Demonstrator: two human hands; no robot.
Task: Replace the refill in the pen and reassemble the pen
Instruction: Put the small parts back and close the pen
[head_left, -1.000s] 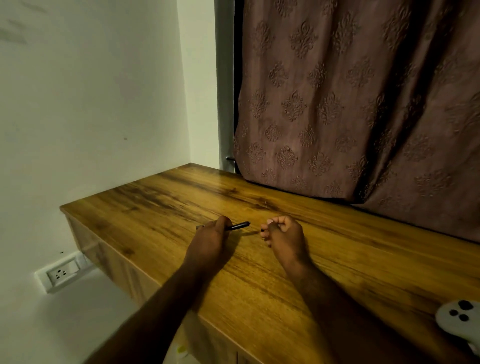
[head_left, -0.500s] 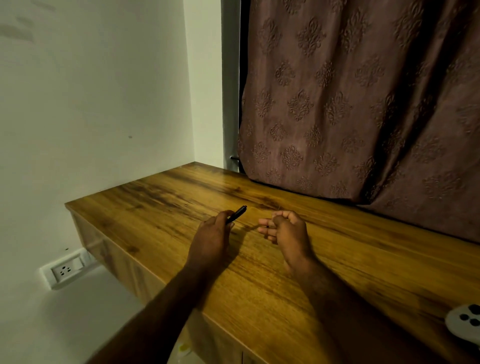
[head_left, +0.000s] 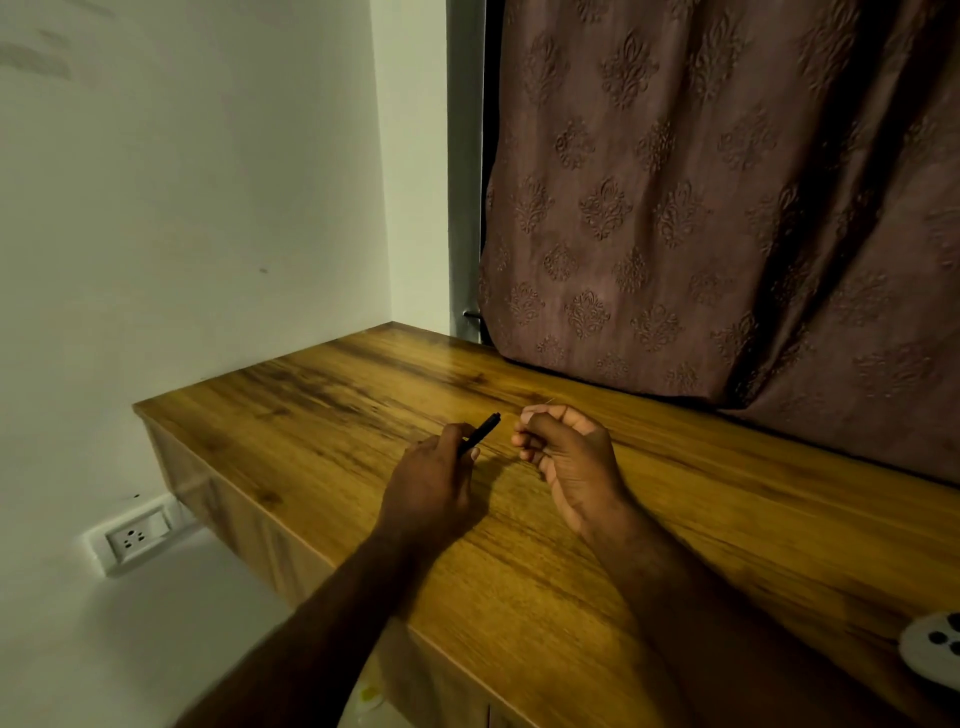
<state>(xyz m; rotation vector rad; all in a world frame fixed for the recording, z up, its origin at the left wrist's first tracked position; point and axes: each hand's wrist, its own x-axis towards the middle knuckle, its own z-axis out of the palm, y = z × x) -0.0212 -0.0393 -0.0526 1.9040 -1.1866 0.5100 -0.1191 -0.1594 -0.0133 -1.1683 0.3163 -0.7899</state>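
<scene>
**Refill lining up with barrel**

Our left grip (head_left: 431, 483) is closed round the black pen barrel (head_left: 480, 434), its end angled toward the right grip (head_left: 571, 457), likely to present the bore. The right grip pinches what looks like the thin refill (head_left: 550, 400), just beside that end. The worktop (head_left: 727, 519) lies below both.

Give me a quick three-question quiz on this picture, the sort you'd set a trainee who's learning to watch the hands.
1. True or false: the left hand grips the black pen over the wooden desk.
2. Where is the wall socket? A: on the desk top. B: on the wall, lower than the desk top, off its left end. C: on the curtain.
3. Fill in: the right hand has its fingers ___ (straight or curled).

Key: 1 true. 2 B. 3 curled.
</scene>
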